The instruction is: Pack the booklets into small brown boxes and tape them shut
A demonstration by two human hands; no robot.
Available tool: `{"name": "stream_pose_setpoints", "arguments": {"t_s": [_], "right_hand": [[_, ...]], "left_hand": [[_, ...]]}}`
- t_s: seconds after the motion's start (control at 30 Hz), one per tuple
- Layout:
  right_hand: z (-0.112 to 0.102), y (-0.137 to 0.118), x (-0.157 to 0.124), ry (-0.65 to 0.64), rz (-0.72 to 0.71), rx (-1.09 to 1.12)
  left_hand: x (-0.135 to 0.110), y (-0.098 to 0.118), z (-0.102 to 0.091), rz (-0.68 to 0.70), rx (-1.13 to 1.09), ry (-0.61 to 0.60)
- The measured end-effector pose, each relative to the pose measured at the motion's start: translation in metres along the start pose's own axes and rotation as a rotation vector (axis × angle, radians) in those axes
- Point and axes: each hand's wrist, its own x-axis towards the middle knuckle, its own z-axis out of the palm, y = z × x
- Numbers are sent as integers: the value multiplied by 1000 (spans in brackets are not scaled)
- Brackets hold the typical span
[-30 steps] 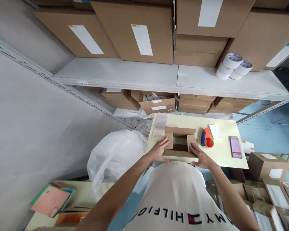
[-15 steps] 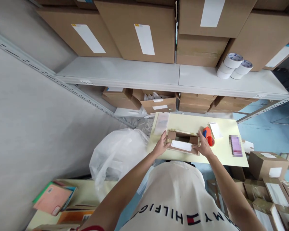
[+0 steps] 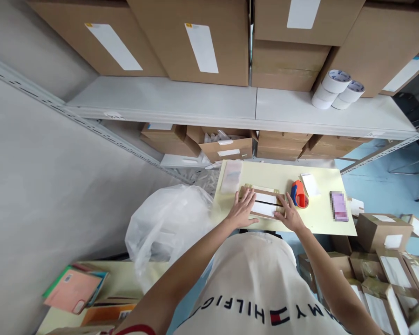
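— Centre of the frame, just below the middle: the small cardboard box [image 3: 263,206] sits on the pale yellow table [image 3: 321,221], near its lower edge, flaps folded down with only a thin dark seam between them. A white label shows on each flap.

— And the hands?

— Both on top of it. The left hand [image 3: 242,211] lies flat over the box's left end, fingers spread wide, palm down, gripping nothing. The right hand [image 3: 289,215] is laid on the right end, fingers stretched out along the flap, also open and pressed flat rather than closed around anything.

— What's close by?

— Just right of the box, nearly touching the right hand's fingertips, a red and blue tape dispenser [image 3: 299,195]. Above and right of that, a white pad [image 3: 309,184]. Further right on the table there's a purple item [image 3: 338,206], blurred, so what it is can't be told. At the table's upper left corner lies a clear plastic packet [image 3: 231,176].

— And round the edges?

— A big crumpled plastic bag [image 3: 167,228] left of the table. Across the top of the frame a grey shelf [image 3: 195,100] carries large brown cartons, with white tape rolls [image 3: 337,88] at upper right. Labelled parcels [image 3: 380,228] crowd the lower right, and coloured books [image 3: 73,288] lie in the lower left
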Motion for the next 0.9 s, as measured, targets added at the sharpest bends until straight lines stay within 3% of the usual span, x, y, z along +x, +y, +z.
{"name": "stream_pose_setpoints", "arguments": {"t_s": [0.23,0.3,0.37,0.43,0.6,0.67,0.77,0.9], "right_hand": [[22,10,12,-32,65,66],[19,24,13,72,119,34],[13,43,14,241,238,-6],[5,63,17,327,376,-20],[-5,85,39,80,646,-9],[-13,84,43,74,633,11],[-39,72,39,182,503,191],[-79,28,34,376,305,393]], "left_hand": [[3,-2,10,-98,36,28],[3,-4,13,-124,31,34],[2,-6,14,-136,29,26],[2,-7,15,-138,29,12],[3,-6,16,-128,8,3],[3,-5,17,-126,-2,6],[2,-3,18,-114,-14,1],[-3,2,22,-64,-35,5]]}}
